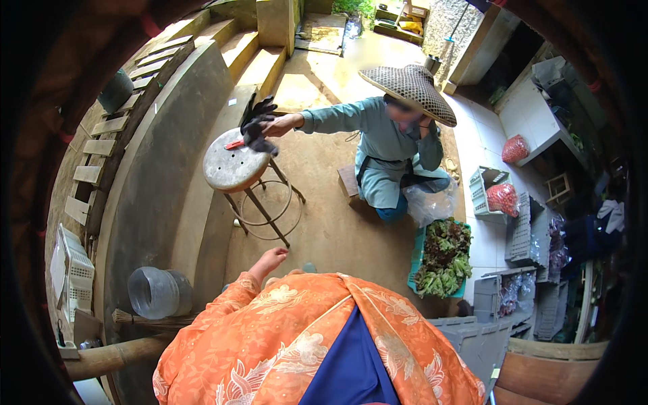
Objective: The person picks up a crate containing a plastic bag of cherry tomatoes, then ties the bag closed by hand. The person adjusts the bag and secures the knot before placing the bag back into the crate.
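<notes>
My left hand [270,260] reaches out of an orange patterned sleeve at the lower middle. Its fingers look loosely curled together, and nothing shows in them. The nearest thing to it is a round stool [233,172] with metal legs, just beyond and apart from it. A small red-handled tool [234,144] lies on the stool's seat. Across from me a co-worker [388,142] in a woven hat crouches and stretches an arm over the stool. Black gloves [255,128] are in that person's hand, above the seat's edge. My right hand is out of view.
A green crate of leafy lettuce [442,258] stands at right, with a clear plastic bag [432,201] behind it. Farther right are grey crates [528,233] and red-filled bags [503,199]. A low wall [165,128] and a clear plastic container [158,293] are at left.
</notes>
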Tool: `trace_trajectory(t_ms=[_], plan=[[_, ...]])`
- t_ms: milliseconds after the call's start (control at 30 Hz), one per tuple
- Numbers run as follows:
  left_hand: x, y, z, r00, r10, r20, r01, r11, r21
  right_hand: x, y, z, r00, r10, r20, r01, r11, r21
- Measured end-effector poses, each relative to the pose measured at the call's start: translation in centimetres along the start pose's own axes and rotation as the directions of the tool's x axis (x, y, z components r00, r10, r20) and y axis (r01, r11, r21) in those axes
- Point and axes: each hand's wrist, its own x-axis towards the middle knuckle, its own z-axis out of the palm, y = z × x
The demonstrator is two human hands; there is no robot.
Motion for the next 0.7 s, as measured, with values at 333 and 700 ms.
trace_trajectory(t_ms=[333,700], plan=[[12.1,38.9,-14.4,0.548,0.773,0.320,-0.229,0.507,-0.831,7.7,-12.9,1.4,0.999,0.047,-0.003,-0.047,0.998,0.042],[36.8,56.3,-29.2,0.852,0.461,-0.247,-0.481,0.508,-0.715,17.3,-23.7,-0.5,0.999,0.022,-0.046,-0.021,0.999,0.032]])
